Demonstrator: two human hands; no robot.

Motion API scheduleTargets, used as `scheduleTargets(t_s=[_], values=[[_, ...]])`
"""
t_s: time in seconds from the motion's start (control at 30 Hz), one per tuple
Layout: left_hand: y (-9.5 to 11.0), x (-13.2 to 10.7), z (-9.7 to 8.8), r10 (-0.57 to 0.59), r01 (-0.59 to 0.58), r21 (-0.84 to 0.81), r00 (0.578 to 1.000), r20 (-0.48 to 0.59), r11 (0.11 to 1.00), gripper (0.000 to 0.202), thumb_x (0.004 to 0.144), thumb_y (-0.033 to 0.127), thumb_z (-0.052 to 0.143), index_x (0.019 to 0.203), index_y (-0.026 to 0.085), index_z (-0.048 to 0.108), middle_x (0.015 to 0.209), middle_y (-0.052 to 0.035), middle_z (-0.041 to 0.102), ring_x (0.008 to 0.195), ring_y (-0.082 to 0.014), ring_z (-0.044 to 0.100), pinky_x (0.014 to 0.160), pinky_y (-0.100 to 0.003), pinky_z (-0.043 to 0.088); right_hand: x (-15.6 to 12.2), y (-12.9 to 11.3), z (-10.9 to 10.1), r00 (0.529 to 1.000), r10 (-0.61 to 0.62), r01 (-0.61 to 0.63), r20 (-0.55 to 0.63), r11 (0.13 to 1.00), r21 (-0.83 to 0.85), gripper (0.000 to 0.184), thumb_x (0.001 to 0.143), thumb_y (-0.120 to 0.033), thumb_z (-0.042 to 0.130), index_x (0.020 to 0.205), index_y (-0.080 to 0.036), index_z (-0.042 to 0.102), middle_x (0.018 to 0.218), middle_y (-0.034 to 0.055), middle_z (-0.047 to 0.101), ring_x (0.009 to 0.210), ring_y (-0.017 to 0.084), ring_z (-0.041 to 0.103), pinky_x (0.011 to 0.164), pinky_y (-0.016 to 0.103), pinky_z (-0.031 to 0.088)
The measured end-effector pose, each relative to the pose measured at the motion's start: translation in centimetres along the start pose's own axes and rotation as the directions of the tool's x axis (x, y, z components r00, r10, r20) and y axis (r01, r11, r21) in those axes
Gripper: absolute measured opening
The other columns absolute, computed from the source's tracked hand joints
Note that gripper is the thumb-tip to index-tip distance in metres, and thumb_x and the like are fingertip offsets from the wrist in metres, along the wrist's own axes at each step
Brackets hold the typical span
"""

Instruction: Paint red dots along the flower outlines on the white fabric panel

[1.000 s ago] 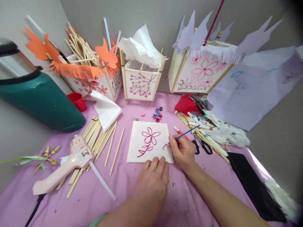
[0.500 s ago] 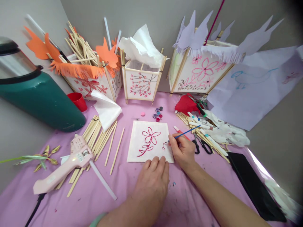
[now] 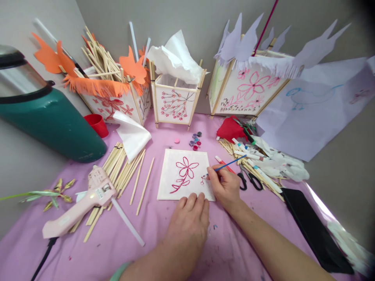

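Pink cloth [image 3: 123, 249] covers the table; three paper lanterns stand along the back wall. A green flask [image 3: 49, 125] lies at far left, a pink glue gun [image 3: 84, 203] and loose sticks [image 3: 125, 171] to the left of the work.

The white panel [image 3: 183, 175] lies flat at centre, bearing a red flower; paint pots [image 3: 195, 140] sit just beyond it.

Left hand [image 3: 189, 226] rests flat, fingers spread, fingertips on the panel's near edge, holding nothing.

Right hand [image 3: 225, 187] is closed in a pencil grip on the brush [image 3: 230, 164].

Change over the last second: the brush tip has crept slightly up and left at the panel's lower right, where a small red mark is growing. Judged: painting is proceeding stroke by stroke.

Brush axis runs from lower left to upper right, tip down-left on the panel, blue handle pointing towards the markers [image 3: 249, 154].
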State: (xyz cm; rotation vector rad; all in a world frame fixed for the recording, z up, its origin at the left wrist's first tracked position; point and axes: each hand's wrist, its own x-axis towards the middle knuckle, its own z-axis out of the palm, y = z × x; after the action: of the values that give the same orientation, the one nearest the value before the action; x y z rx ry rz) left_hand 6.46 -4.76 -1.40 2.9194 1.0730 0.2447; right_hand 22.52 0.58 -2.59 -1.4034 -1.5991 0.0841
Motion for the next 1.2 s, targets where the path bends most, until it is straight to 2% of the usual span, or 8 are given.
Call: scheduleTargets(t_s=[0.73,1.2], values=[[-0.01,0.16,0.00,-0.006,0.006,0.001,1.000,-0.028,1.000,0.038,0.090,0.021,0.042,0.124,0.008,0.053,0.128,-0.0105,0.055,0.106,-0.0267,0.049,0.085,-0.039,0.039,-0.26,-0.21,-0.42,0.999,-0.043,0.043,0.022,0.999,0.000,0.018,0.083,-0.020,0.056,0.065,-0.017,0.057,0.060,-0.0010,0.061,0.046,0.007,0.052,0.046,0.021,0.040],[0.03,0.02,-0.28,0.004,-0.004,0.004,1.000,-0.004,1.000,0.041,0.088,0.022,0.043,0.126,0.008,0.051,0.130,-0.0116,0.053,0.107,-0.0278,0.049,0.087,-0.040,0.039,-0.24,-0.23,-0.36,0.999,-0.042,0.041,0.023,0.999,0.010,0.018,0.083,-0.019,0.057,0.065,-0.017,0.057,0.062,-0.0005,0.063,0.047,0.008,0.052,0.047,0.021,0.040]])
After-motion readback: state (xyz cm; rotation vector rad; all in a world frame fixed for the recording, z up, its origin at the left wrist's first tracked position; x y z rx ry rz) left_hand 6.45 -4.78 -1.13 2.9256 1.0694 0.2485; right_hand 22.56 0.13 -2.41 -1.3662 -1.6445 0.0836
